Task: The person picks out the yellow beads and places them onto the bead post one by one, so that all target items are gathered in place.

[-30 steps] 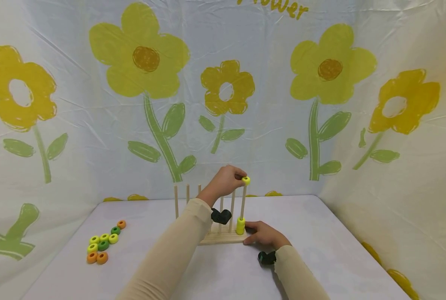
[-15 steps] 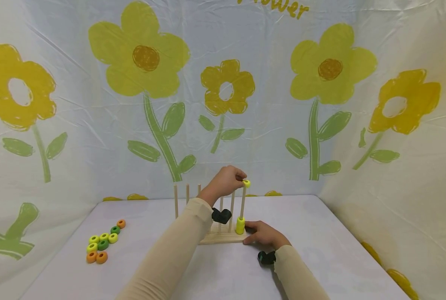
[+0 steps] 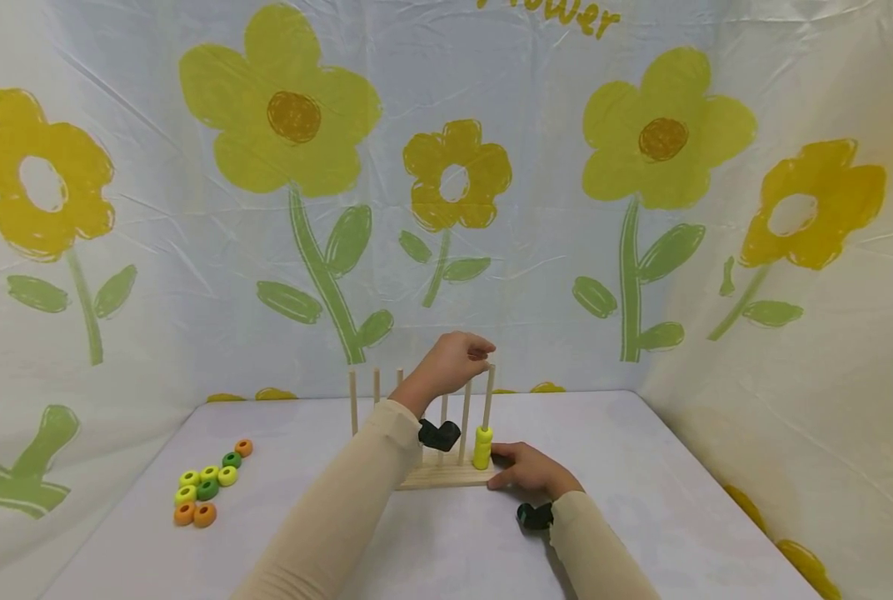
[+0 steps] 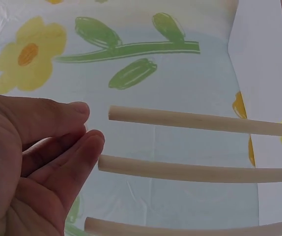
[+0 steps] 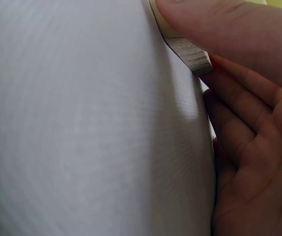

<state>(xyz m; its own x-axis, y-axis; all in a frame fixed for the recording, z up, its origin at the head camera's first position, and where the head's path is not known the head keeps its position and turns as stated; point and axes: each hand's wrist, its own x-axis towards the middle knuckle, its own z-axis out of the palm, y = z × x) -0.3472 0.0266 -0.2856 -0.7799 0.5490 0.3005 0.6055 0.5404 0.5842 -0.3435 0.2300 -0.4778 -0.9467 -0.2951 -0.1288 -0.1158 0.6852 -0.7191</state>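
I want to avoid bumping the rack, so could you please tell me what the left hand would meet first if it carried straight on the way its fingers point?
Probably the tip of the nearest bare wooden peg: the left hand has its fingertips just short of the peg ends, though depth is unclear.

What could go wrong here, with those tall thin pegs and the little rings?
The left hand hovers at the tip of the thin wooden peg that carries the yellow ring stack; a careless nudge might bend it or tilt the wooden base, though the right hand steadies its corner. The loose green, yellow and orange rings lie beside the left sleeve, which might sweep them off the white table.
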